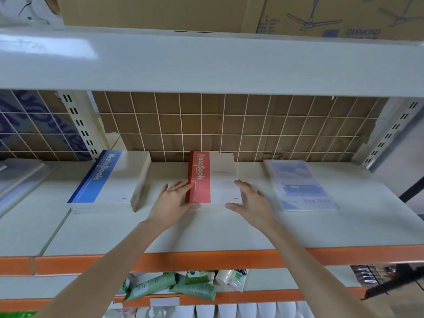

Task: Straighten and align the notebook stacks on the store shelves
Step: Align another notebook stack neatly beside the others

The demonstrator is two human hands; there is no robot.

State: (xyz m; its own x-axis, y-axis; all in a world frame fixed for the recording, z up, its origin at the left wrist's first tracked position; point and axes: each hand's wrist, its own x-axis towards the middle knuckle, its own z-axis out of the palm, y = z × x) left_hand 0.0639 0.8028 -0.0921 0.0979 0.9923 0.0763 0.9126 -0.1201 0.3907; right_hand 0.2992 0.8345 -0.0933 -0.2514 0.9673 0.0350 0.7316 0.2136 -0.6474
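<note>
— Where's the red notebook stack (213,177) sitting?

— On the pale shelf (229,228), pushed back near the wire grid backing (229,125), roughly in the middle of the bay. Its red spine band reads "NoteBook" and faces left.

— And the hands?

— One on each side of it. The left hand (174,198) lies flat against the spine side, fingers straight and together, with the thumb running along the front lower corner. The right hand (249,198) is at the right front corner, fingers spread and fairly straight, thumb pointing in toward the front edge. Neither hand is curled round anything.

— Is the right hand actually touching?

— The thumb seems to meet the stack's corner, but the frame is a bit smeared there, so I can't say for sure.

— What else is on that shelf?

— A taller blue notebook stack (107,177) to the left, well apart from the red one, angled a little with some sheets poking out beneath its front. To the right, a flat plastic-wrapped notebook pack (300,184) with a pale blue cover.

— Above and below?

— Cardboard boxes (332,14) printed with ceiling fans sit on the top shelf. Under the orange shelf edge (206,260), green tubes (160,288) lie in a jumble.
</note>
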